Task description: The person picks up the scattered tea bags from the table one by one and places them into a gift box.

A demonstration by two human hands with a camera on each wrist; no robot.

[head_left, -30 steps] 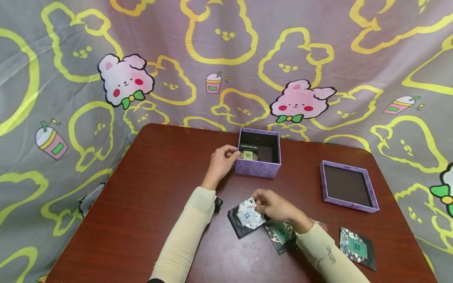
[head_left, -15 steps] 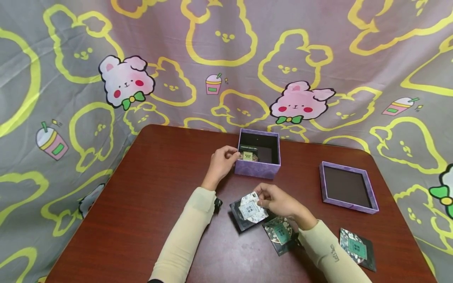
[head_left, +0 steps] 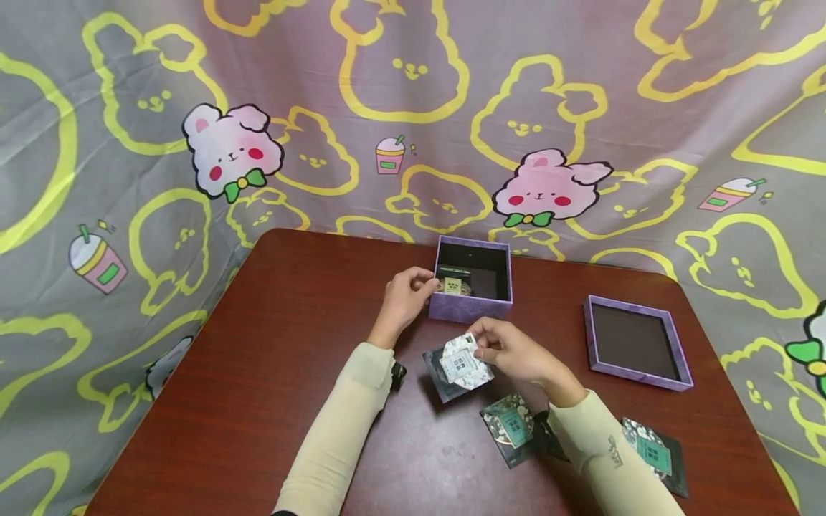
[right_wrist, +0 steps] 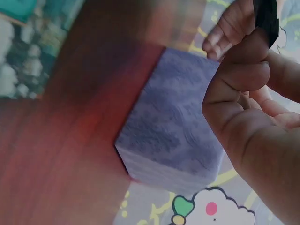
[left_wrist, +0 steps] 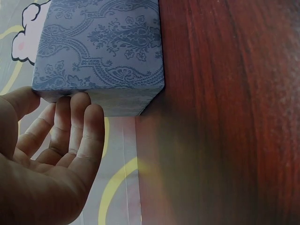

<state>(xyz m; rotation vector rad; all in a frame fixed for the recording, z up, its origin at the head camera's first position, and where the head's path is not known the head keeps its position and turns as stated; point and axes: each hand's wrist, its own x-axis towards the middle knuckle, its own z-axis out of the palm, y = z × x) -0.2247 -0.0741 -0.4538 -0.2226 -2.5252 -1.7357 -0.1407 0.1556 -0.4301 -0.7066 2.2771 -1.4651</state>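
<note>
An open purple patterned box [head_left: 470, 309] stands toward the back of the table. My left hand [head_left: 403, 292] holds it at its left side; in the left wrist view the thumb lies at the rim and the fingertips touch the side wall [left_wrist: 124, 101]. Inside the box, at its left, is a sachet with a yellow label [head_left: 454, 286]. My right hand [head_left: 516, 355] pinches a flat black sachet with a white floral label [head_left: 459, 364] by its upper right corner, in front of the box. Only a dark edge of this sachet [right_wrist: 266, 18] shows in the right wrist view.
A green-labelled sachet [head_left: 510, 426] lies below my right hand, with another dark one partly hidden under the sleeve. One more green-labelled sachet [head_left: 654, 455] is at the right. The purple lid [head_left: 635, 340] rests inside-up at the back right. A patterned curtain [head_left: 413, 143] hangs behind the table.
My right hand has lifted the white-labelled sachet and carried it up toward the box, slightly to the right. My left hand has stayed at the box's side.
</note>
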